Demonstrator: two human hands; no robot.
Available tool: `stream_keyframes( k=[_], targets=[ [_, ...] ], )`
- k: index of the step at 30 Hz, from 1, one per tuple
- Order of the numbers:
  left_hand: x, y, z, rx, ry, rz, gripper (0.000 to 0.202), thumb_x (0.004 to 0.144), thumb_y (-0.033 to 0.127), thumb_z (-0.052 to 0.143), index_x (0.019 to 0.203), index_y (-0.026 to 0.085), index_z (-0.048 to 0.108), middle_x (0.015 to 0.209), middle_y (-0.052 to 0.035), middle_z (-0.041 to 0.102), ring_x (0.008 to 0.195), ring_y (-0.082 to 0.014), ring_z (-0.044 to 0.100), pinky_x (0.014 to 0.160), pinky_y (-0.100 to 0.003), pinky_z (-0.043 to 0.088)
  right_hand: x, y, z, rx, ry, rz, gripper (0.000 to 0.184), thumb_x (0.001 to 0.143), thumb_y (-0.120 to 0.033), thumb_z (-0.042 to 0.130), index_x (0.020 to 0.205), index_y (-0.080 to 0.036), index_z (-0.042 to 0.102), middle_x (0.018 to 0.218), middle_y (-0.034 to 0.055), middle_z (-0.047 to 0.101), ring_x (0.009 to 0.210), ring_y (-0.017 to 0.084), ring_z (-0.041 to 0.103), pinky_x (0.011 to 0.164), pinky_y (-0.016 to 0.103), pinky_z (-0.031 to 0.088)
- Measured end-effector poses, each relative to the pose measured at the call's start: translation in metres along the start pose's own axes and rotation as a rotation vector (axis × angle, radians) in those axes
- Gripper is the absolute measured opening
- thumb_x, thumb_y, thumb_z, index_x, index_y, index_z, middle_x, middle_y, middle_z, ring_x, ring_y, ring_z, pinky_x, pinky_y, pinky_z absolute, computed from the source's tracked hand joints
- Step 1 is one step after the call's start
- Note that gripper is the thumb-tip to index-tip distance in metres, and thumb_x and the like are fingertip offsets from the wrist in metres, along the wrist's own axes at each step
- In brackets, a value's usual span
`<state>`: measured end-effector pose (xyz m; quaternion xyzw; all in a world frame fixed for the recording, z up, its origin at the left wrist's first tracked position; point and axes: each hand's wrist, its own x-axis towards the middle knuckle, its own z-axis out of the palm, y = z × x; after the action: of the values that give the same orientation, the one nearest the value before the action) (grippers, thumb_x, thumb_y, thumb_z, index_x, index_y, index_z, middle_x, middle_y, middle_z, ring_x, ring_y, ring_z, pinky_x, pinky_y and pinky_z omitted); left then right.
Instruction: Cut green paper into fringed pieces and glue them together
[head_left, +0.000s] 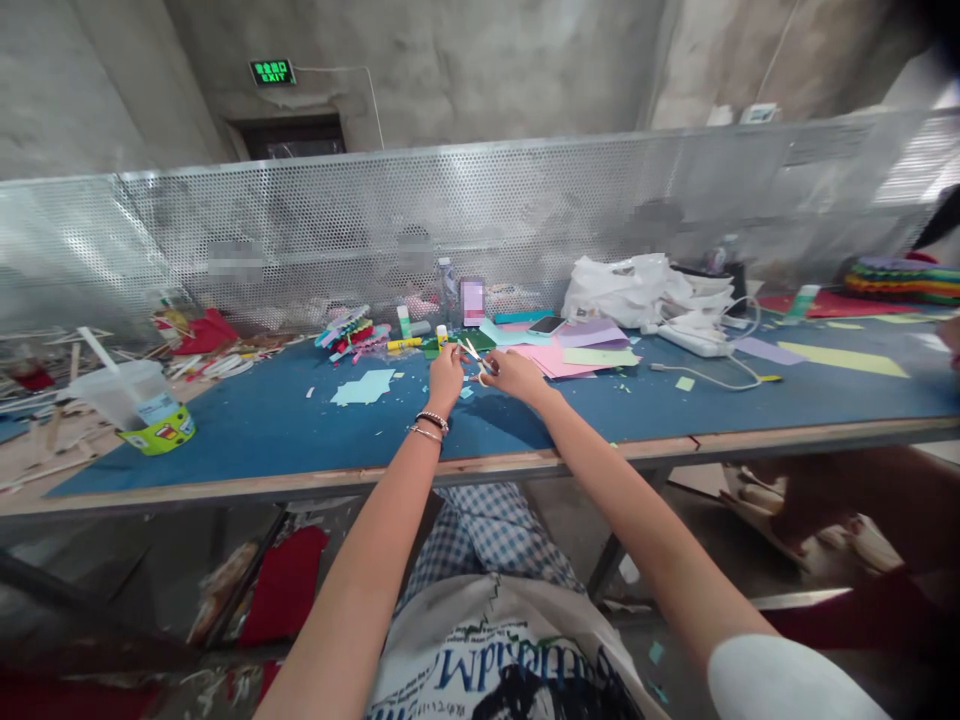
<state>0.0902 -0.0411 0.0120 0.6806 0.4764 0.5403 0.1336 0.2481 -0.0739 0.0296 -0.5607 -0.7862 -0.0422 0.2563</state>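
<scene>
My right hand (pixel 517 374) is closed around the handles of a pair of scissors (pixel 472 350), whose blades are parted and point up and to the left. Just left of the blades, my left hand (pixel 448 368) has its fingers pinched together. What it pinches, if anything, is too small to make out. Small blue paper scraps (pixel 466 392) lie on the table under the hands. Behind them are a yellow-labelled glue stick (pixel 442 336) and dark green paper (pixel 480 344). Pink paper sheets (pixel 559 360) lie to the right of my right hand.
The blue-topped table (pixel 262 430) carries a plastic cup with a straw (pixel 154 405), light blue paper (pixel 364 387), a propped-up phone (pixel 472 302), a white plastic bag (pixel 615 290) and a white power strip (pixel 694 338) with a cable. A perforated metal screen (pixel 510 210) stands behind. Part of another person shows at far right.
</scene>
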Motion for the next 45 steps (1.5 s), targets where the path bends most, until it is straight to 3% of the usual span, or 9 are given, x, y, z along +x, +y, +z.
stream_keyframes(
  k=[7, 18, 27, 45],
  targets=[
    [0.0007, 0.0011, 0.0001, -0.05, -0.003, -0.042, 0.024, 0.091, 0.026, 0.033, 0.098, 0.018, 0.055, 0.079, -0.0034, 0.068, 0.059, -0.0118, 0.058, 0.066, -0.024, 0.045, -0.0019, -0.0064, -0.0068, -0.026, -0.04, -0.068, 0.027, 0.084, -0.04, 0.049, 0.097, -0.019, 0.06, 0.087, 0.0054, 0.065, 0.081, 0.017, 0.055, 0.067, 0.023, 0.035],
    [0.0019, 0.0021, 0.003, -0.107, -0.069, -0.062, 0.027, 0.084, 0.011, 0.035, 0.1, 0.018, 0.055, 0.079, -0.0024, 0.068, 0.065, -0.0111, 0.059, 0.068, -0.023, 0.047, 0.0012, -0.001, -0.0037, -0.039, -0.033, -0.096, 0.027, 0.086, -0.032, 0.048, 0.108, -0.019, 0.057, 0.094, 0.0061, 0.064, 0.087, 0.017, 0.055, 0.071, 0.023, 0.035],
    [0.0024, 0.0038, 0.0033, -0.171, -0.071, -0.096, 0.022, 0.089, 0.018, 0.034, 0.098, 0.018, 0.054, 0.079, -0.0025, 0.068, 0.057, -0.0093, 0.056, 0.063, -0.022, 0.047, 0.0002, -0.0007, -0.0042, -0.039, -0.016, -0.071, 0.027, 0.086, -0.034, 0.049, 0.107, -0.02, 0.058, 0.092, 0.0061, 0.064, 0.088, 0.017, 0.055, 0.069, 0.023, 0.034],
    [0.0, 0.0093, -0.0006, -0.145, -0.052, -0.143, 0.027, 0.092, 0.031, 0.035, 0.098, 0.016, 0.056, 0.08, -0.005, 0.068, 0.062, -0.0122, 0.06, 0.066, -0.026, 0.047, -0.0004, -0.0016, -0.0053, -0.006, 0.033, -0.013, 0.021, 0.085, -0.031, 0.048, 0.098, -0.02, 0.06, 0.088, 0.004, 0.066, 0.083, 0.017, 0.056, 0.065, 0.023, 0.032]
  ],
)
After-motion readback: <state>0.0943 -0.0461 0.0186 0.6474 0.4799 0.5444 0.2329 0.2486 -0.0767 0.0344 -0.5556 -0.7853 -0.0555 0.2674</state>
